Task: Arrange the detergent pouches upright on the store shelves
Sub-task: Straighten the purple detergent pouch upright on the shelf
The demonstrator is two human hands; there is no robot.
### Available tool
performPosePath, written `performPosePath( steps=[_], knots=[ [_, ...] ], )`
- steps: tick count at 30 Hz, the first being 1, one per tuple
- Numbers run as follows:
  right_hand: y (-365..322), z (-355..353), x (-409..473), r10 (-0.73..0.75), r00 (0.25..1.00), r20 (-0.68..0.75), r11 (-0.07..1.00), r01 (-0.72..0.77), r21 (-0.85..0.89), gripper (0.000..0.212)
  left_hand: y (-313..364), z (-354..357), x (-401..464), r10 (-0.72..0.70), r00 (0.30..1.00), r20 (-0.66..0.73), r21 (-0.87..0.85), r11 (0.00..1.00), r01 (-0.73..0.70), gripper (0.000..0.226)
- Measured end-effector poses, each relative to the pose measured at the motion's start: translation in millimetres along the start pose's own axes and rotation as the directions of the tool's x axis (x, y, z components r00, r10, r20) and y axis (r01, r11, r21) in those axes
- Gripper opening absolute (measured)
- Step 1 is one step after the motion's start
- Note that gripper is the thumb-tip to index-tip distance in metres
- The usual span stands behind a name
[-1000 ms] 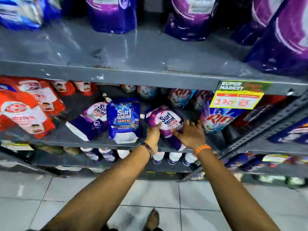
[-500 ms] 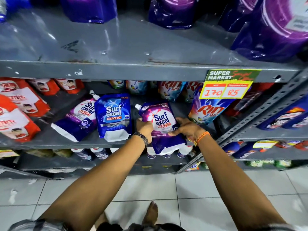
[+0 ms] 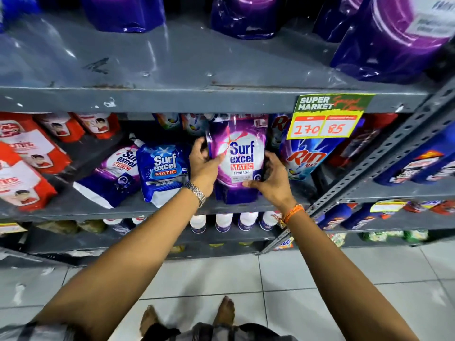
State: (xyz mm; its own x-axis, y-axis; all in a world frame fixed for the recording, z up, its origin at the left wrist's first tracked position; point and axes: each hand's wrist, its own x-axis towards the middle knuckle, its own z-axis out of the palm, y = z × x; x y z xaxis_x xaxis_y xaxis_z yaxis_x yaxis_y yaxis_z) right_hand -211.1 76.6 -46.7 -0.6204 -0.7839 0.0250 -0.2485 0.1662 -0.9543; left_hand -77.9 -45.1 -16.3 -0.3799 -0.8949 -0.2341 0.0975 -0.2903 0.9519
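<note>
A purple Surf Excel Matic pouch (image 3: 240,153) stands upright on the grey middle shelf (image 3: 73,205). My left hand (image 3: 203,166) grips its left edge and my right hand (image 3: 270,178) holds its lower right side. To its left a blue Surf Excel pouch (image 3: 163,168) stands leaning slightly. Further left another purple Surf Excel pouch (image 3: 113,175) lies tilted on its side. A Rin Matic pouch (image 3: 305,158) stands just right of my right hand, partly hidden by a price tag (image 3: 325,119).
Red and white pouches (image 3: 24,163) fill the shelf's left end. Large purple pouches (image 3: 394,33) stand on the upper shelf (image 3: 172,97). White bottles (image 3: 224,221) line the shelf below. A slotted metal upright (image 3: 369,166) runs diagonally at right. My bare feet stand on white floor tiles (image 3: 295,279).
The purple pouch in my hands went from lying tilted near the shelf's front edge to standing upright further back. Both hands rose with it along its sides.
</note>
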Motion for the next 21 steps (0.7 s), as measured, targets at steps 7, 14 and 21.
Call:
performPosePath(
  steps=[7,14,21],
  knots=[
    [5.1,14.3,19.6,0.024,0.964,-0.265,0.994,-0.050,-0.094,0.092,8.9,22.8,37.3,-0.071,0.995,0.065,-0.072,0.995,0.076,0.084],
    [12.3,23.8,25.6,0.074,0.919,-0.388,0.995,-0.092,-0.028,0.087,1.8,36.2,53.1,-0.114,0.989,0.090,-0.039,0.992,0.118,0.080],
    [16.2,26.4,22.8,0.078,0.923,-0.377,0.991,-0.114,-0.072,0.085,-4.6,24.9,64.5,-0.138,0.980,0.143,0.017,0.990,0.137,0.093]
  ],
)
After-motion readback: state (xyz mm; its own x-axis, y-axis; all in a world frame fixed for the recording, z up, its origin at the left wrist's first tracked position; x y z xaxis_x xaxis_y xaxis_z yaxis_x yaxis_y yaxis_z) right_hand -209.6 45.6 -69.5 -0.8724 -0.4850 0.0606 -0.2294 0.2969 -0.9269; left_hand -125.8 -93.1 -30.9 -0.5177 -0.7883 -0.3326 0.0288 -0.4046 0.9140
